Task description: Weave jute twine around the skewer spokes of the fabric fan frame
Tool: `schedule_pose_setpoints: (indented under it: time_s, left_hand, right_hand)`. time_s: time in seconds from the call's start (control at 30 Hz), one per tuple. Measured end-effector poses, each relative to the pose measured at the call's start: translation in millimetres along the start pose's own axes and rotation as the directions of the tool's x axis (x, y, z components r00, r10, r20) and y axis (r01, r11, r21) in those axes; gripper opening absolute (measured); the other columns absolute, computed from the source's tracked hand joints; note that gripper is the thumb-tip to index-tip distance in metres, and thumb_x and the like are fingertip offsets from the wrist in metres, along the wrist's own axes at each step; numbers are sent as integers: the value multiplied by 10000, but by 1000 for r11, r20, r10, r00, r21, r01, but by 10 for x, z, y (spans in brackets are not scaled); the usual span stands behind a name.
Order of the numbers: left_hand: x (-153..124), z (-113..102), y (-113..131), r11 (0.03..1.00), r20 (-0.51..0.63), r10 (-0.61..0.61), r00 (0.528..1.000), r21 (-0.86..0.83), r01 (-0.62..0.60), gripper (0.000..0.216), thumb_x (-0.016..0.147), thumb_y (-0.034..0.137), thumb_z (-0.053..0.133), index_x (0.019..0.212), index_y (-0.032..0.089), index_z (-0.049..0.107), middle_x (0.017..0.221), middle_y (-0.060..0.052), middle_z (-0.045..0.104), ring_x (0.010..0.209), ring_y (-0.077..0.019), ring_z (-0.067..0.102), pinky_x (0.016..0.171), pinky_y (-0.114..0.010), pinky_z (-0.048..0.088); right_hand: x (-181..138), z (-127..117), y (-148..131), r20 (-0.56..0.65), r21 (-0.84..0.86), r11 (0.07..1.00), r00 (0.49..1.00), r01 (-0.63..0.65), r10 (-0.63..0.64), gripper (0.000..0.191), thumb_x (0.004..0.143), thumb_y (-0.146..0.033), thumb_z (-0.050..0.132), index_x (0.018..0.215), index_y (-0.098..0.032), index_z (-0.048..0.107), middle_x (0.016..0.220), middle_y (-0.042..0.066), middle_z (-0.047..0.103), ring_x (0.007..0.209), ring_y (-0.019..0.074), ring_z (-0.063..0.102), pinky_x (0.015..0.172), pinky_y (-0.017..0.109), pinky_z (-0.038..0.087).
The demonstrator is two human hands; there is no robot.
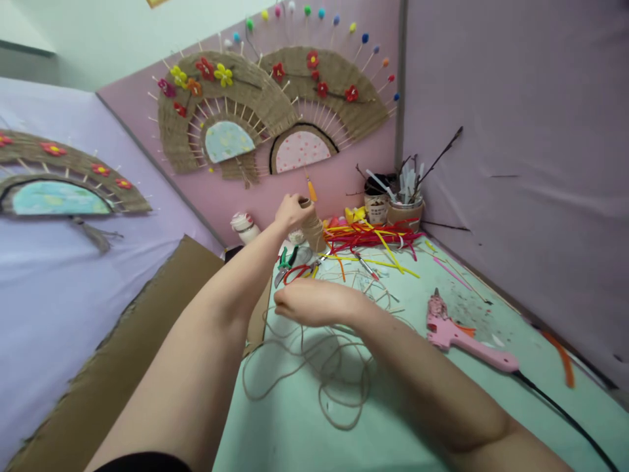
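My left hand [293, 212] is closed around the top of a cone of jute twine [312, 231] at the back of the table. Nearer to me, my right hand [299, 303] is closed with its fingertips turned away, and the twine runs up to it. Loose loops of twine [344, 383] lie on the table below that hand. Beside the cone are red-handled scissors [296, 274] and green-handled pliers [285, 260], partly overlapping.
A pink glue gun [459, 337] with a black cord lies at the right. Pipe cleaners [373, 237] are heaped at the back near a pot of sticks [405, 208]. A white bottle [244, 229] stands behind my left arm. Cardboard [137, 341] leans at the left; decorated fans [275, 98] hang on the wall.
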State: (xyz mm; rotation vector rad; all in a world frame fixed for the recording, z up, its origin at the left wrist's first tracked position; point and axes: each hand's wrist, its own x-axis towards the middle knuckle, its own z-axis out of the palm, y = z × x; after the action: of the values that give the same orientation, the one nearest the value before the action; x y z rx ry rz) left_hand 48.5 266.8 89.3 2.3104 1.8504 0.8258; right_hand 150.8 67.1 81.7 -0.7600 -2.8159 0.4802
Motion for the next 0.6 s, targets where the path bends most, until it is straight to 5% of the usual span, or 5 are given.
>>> schedule_pose_setpoints:
  time_s: [0.17, 0.27, 0.33, 0.4, 0.6]
  left_hand:
    - [-364, -195, -76, 994, -129, -102, 986, -60, 95, 507, 728, 324, 594, 1181, 102, 547, 1166, -170, 601, 1069, -246, 560, 934, -355, 401]
    - [-816, -361, -183, 969, -94, -204, 974, -161, 187, 458, 739, 290, 575, 1162, 117, 556, 1061, -125, 658, 945, -210, 613, 844, -328, 448]
    - [-1212, -445, -260, 933, -106, -304, 947, -235, 273, 420, 722, 310, 601, 1107, 141, 590, 1077, -109, 656, 952, -208, 607, 828, -319, 447]
    - [-1643, -467, -322, 804, 30, -454, 890, -416, 425, 353, 700, 316, 631, 1022, 172, 622, 1055, -75, 665, 959, -194, 600, 804, -286, 447]
    - [-2582, -104, -313, 555, 388, -533, 752, -511, 657, 208, 694, 306, 662, 762, 111, 646, 781, -109, 702, 584, -126, 607, 543, -223, 463]
  right_hand:
    - [-123, -155, 164, -344, 261, 965, 932, -18, 110, 241, 894, -212, 452, 696, -151, 575, 699, 41, 653, 614, 122, 562, 567, 228, 373]
    - [-158, -234, 297, -595, 624, 769, 721, 137, 355, 251, 924, -233, 426, 702, -165, 523, 657, 1, 605, 520, 80, 538, 518, 198, 418]
    - [-176, -275, 384, -635, 751, 587, 577, 303, 514, 231, 929, -239, 431, 723, -174, 514, 664, -12, 587, 521, 72, 556, 511, 185, 460]
    - [-199, -306, 459, -604, 796, 449, 499, 406, 621, 225, 927, -211, 436, 720, -174, 517, 665, -16, 579, 550, 71, 583, 531, 183, 499]
    - [-231, -305, 514, -471, 879, 297, 587, 373, 659, 269, 910, -144, 446, 660, -155, 544, 640, -6, 594, 536, 79, 598, 540, 208, 537]
